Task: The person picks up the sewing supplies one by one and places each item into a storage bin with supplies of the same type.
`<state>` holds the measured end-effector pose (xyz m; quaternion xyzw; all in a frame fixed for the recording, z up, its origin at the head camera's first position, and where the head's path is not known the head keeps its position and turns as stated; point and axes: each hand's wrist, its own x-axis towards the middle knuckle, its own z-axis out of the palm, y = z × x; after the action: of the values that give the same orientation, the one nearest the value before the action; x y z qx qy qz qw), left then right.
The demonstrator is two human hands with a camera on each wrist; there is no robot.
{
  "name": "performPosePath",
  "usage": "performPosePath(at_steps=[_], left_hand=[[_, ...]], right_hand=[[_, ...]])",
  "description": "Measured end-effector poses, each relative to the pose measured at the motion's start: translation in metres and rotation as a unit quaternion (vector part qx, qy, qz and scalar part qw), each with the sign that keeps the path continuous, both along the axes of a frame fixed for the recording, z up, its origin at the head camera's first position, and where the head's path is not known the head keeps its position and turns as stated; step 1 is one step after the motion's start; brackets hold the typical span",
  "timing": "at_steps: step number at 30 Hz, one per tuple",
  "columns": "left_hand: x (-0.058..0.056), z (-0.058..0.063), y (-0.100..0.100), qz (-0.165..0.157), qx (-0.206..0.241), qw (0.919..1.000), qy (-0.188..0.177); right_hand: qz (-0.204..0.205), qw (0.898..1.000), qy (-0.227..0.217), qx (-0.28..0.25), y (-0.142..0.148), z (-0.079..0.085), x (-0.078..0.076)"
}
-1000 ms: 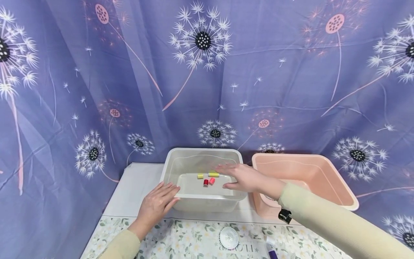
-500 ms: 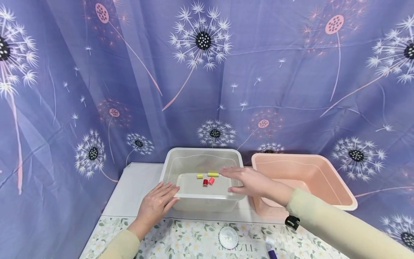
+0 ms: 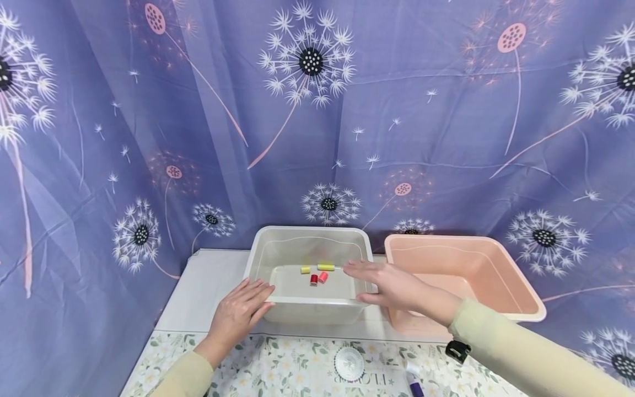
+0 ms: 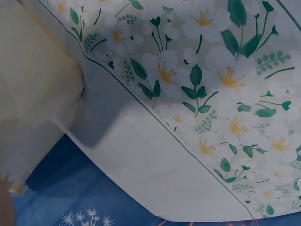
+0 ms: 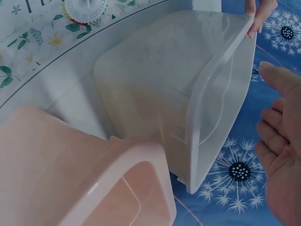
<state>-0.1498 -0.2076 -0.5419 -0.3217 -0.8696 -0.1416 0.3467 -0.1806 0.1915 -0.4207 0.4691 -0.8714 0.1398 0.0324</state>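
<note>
My left hand (image 3: 242,306) rests with fairly straight fingers on the front left corner of a pale grey plastic basin (image 3: 317,302), its thumb low on the outer wall. My right hand (image 3: 392,284) hovers palm down over the basin's right rim, its fingers extended and nothing in them. On the basin's floor lie a dark red thread spool (image 3: 314,280), a pinkish-red spool (image 3: 323,277), a small yellow spool (image 3: 305,270) and a longer yellow piece (image 3: 325,267) with a thin pale tip. The right wrist view shows my right hand (image 5: 287,141) apart from the basin wall.
A peach-coloured basin (image 3: 496,241) stands close to the right of the grey one. In front, on the flowered cloth (image 3: 278,358), are a round pale disc (image 3: 349,364) and a purple-and-white tube (image 3: 415,388). A blue dandelion-print curtain (image 3: 278,165) hangs behind.
My right hand has drawn back to the right, from over the inside of the grey basin to its right rim. The left hand and the spools stay where they were.
</note>
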Motion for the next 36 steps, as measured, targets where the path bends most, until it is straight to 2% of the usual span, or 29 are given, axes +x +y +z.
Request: performPosePath(at_steps=[13,26,36], left_hand=[[0.000,0.000,0.001,0.007,0.002,1.0000,0.006],[-0.001,-0.002,0.001,-0.003,0.005,0.9998,0.020],[-0.001,-0.002,0.001,0.000,0.002,0.9999,0.011]], right_hand=[[-0.019,1.000,0.014,0.003,0.011,-0.004,0.015],[-0.017,0.999,0.048,-0.012,0.021,-0.011,0.027],[-0.011,0.998,0.060,-0.020,0.025,-0.017,0.035]])
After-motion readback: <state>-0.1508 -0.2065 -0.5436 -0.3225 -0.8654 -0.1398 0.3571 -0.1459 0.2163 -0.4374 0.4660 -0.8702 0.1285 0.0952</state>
